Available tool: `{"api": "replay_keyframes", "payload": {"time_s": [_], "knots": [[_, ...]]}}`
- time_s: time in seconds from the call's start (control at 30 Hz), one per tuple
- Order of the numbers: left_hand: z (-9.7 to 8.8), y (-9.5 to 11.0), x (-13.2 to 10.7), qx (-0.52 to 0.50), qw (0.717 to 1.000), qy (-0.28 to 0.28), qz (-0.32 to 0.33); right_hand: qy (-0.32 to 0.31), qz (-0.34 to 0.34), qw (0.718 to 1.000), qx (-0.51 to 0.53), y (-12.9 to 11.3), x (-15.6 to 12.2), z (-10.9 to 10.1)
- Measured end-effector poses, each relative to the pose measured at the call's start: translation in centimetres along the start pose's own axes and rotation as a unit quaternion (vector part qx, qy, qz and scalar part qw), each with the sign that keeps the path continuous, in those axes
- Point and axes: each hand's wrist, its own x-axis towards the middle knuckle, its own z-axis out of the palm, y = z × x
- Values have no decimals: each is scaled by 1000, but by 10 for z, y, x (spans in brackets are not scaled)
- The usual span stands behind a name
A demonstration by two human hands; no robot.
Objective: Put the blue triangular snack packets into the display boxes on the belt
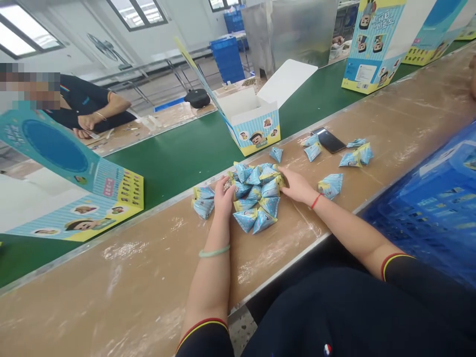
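Observation:
A heap of small blue triangular packets (256,198) lies on the brown tabletop (130,277). My left hand (224,197) presses against the heap's left side, fingers curled onto the packets, with two more packets (203,202) just left of it. My right hand (295,184) rests on the heap's right side, fingers closed against the packets. Both hands cup the heap between them. An open printed carton (253,121) stands on the green belt (178,153) just beyond the heap.
Loose packets (355,154) and a black phone (329,140) lie to the right. A blue crate (435,203) stands at my right. Printed display boxes stand on the belt at the left (70,188) and far right (375,44). Another person (85,111) sits across the belt.

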Motion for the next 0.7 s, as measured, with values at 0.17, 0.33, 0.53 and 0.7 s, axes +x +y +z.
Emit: {"api": "replay_keyframes", "payload": {"time_s": [0.17, 0.33, 0.53, 0.7], "knots": [[4, -6, 3, -11, 1000, -1, 10, 18, 12, 1000, -19, 16, 2, 6], [6, -1, 2, -11, 1000, -15, 5, 28, 22, 999, -24, 24, -6, 4], [17, 6, 1, 3, 1000, -3, 6, 80, 32, 996, -11, 14, -25, -16], [19, 11, -2, 17, 1000, -13, 13, 243, -94, 962, 76, -7, -66, -57]]}}
